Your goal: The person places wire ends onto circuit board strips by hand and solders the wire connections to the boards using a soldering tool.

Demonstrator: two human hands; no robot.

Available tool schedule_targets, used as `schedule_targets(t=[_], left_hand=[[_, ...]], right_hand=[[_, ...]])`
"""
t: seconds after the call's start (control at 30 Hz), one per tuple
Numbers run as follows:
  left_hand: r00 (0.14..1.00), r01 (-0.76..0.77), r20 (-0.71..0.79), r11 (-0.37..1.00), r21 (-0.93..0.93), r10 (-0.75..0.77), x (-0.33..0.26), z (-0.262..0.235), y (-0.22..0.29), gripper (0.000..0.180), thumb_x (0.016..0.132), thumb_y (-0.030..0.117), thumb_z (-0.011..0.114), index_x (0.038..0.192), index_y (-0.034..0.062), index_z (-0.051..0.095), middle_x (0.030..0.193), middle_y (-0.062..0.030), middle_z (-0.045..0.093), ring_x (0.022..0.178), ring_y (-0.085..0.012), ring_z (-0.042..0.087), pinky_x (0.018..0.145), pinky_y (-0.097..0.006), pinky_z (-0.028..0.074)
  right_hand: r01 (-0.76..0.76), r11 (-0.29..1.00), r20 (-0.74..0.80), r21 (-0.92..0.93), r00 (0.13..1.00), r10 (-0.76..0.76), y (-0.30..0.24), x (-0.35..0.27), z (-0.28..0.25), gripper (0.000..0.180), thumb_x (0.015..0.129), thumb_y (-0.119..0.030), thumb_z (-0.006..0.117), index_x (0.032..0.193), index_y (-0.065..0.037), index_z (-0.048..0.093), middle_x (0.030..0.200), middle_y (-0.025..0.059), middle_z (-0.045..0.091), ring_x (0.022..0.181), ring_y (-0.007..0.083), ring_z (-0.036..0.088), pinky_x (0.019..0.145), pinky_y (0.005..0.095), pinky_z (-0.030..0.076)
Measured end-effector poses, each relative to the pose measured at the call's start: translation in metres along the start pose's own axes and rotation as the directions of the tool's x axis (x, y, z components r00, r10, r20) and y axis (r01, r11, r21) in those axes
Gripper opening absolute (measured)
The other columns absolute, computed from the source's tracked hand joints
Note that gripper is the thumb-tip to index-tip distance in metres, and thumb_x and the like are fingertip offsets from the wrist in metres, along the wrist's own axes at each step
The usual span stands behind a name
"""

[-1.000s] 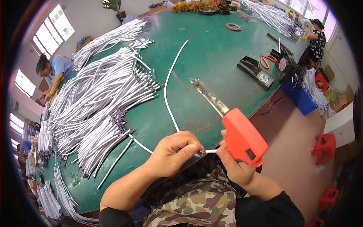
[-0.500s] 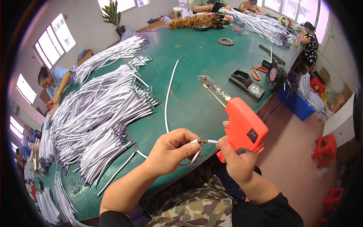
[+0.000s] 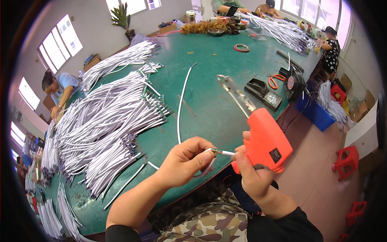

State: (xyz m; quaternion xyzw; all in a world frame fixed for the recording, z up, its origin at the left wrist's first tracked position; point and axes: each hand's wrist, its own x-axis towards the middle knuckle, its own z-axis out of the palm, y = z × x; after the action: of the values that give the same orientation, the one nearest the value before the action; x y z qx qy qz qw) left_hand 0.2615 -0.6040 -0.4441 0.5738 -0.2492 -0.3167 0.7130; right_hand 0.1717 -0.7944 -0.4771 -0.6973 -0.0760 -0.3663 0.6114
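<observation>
My left hand [image 3: 183,161] is closed in a pinch on the end of a white cable [image 3: 182,109], whose far part curves away over the green table. Thin coloured bare-ended wires [image 3: 217,151] show at its fingertips, meeting a second white cable end [image 3: 228,153]. That second end is pinched between thumb and finger of my right hand [image 3: 256,173]. The same hand is wrapped around the grip of a red soldering gun [image 3: 268,139]. The gun's metal tip [image 3: 219,76] points up and away over the table, apart from the wires.
Large bundles of white cables [image 3: 109,109] lie on the green table [image 3: 209,105] at left. A black soldering-iron stand [image 3: 264,92], orange-handled scissors [image 3: 277,80] and a tape roll [image 3: 241,48] are at right. Co-workers sit around. A red stool [image 3: 346,161] stands on the floor.
The soldering gun has shifted right, its body slightly lower. The wires between my hands now run straighter, the right cable end slightly further right. A co-worker's arm at left has moved.
</observation>
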Motion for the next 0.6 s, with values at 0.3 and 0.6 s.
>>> schedule_targets(t=[0.3,0.6], left_hand=[[0.907,-0.421,0.054,0.898,0.126,0.418,0.013,0.027,0.012,0.031,0.101,0.017,0.059,0.128,0.0006,0.058,0.116,-0.0129,0.065,0.111,-0.0235,0.062,0.099,-0.038,0.047],[0.673,-0.729,0.3,0.674,0.118,0.676,-0.103,-0.139,0.295,0.033,0.107,0.027,0.045,0.103,-0.0021,0.06,0.101,-0.0154,0.068,0.091,-0.0192,0.064,0.074,-0.029,0.049]], right_hand=[[0.013,0.987,0.003,0.163,1.0,-0.014,0.005,-0.016,0.021,0.042,0.097,-0.004,0.057,0.136,0.006,0.045,0.129,0.0161,0.058,0.115,0.025,0.061,0.101,0.0391,0.047],[0.134,0.991,-0.265,0.009,0.956,-0.127,0.0,-0.02,-0.04,0.052,0.1,-0.016,0.054,0.14,0.01,0.033,0.135,0.0215,0.047,0.107,0.0295,0.062,0.108,0.0569,0.044]])
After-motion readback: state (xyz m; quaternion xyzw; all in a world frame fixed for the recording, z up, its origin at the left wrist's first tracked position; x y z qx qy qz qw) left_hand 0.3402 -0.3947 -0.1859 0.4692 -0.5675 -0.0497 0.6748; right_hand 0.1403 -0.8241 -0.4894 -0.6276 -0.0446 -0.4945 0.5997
